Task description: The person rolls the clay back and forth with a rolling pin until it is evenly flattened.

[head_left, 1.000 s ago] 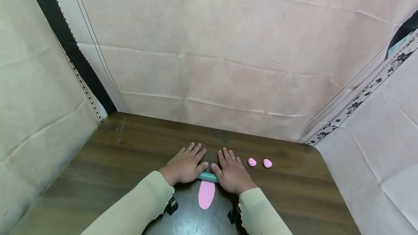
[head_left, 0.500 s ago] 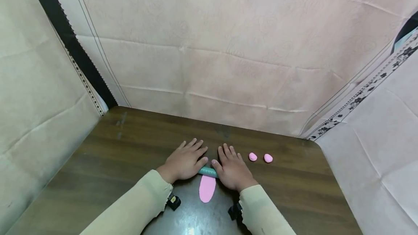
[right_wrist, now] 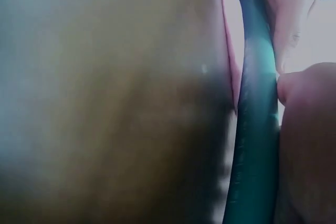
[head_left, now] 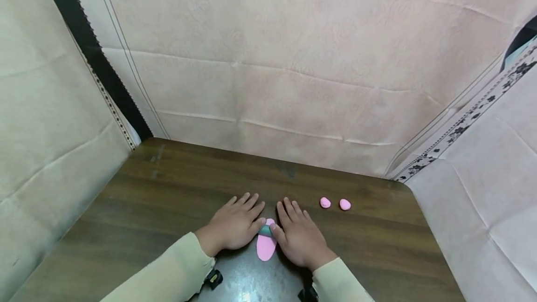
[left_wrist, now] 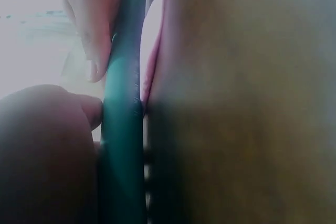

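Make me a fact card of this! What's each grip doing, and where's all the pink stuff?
Left grip: fingers outstretched, over the green rod
Right grip: fingers outstretched, over the rod's other side
Flat pink piece: under the rod, showing on both sides of it
Small pink lumps: two, apart, off to the right
Table: brown, wood-look

Brown wood-grain table (head_left: 184,185); on it, flat pink piece (head_left: 266,248), two small pink lumps (head_left: 325,202), apart.

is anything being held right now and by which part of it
Nothing is gripped: the left hand and right hand rest outstretched on the green rod, either side of its visible middle.
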A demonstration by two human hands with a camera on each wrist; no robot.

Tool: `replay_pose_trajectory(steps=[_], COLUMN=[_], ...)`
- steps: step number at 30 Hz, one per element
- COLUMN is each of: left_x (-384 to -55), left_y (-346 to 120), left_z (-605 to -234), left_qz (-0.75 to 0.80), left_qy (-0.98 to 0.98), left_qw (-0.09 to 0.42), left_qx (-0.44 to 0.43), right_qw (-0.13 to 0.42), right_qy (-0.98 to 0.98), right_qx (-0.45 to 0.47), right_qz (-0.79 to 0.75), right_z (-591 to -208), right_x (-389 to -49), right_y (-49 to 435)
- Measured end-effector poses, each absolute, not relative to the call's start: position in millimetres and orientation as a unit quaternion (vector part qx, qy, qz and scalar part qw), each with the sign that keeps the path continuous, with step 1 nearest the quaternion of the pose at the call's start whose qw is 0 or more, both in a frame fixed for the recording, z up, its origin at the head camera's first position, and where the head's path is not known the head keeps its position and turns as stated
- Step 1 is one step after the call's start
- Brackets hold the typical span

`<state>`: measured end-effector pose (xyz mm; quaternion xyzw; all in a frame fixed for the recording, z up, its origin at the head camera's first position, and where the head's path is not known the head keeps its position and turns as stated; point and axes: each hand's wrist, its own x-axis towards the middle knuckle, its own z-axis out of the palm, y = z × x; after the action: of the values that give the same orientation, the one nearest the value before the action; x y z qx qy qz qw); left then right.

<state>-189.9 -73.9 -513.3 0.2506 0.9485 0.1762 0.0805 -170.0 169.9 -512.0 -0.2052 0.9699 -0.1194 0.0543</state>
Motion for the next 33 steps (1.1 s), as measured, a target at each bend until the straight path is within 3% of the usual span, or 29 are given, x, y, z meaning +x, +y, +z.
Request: replay_pose_trajectory(steps=[17,26,28,31,33], left_x=[-123,-100,-97,-90,-86], left_y=[-96,-105,-106,-108,-110], left_z=[-512,-518,-523,-536,-546], left_qz=[0.155,0.14,0.147,0.18,0.18], left_qy=[0.935,0.929,0.927,0.922,0.921], left_qw=[0.041,0.031,0.031,0.033,0.008], left_qx=[0.315,0.341,0.343,0.341,0.345], right_qw=[0.014,-0.005,-0.05,-0.173,-0.255], right_qy=[0.967,0.97,0.967,0.946,0.924], right_qx=[-0.251,-0.242,-0.251,-0.272,-0.277], right_qz=[-0.045,-0.021,0.0,0.044,0.058], right_z=[-511,-534,-544,-562,-573], right_x=[-104,-83,-79,-74,-72], right_y=[166,169,170,173,174])
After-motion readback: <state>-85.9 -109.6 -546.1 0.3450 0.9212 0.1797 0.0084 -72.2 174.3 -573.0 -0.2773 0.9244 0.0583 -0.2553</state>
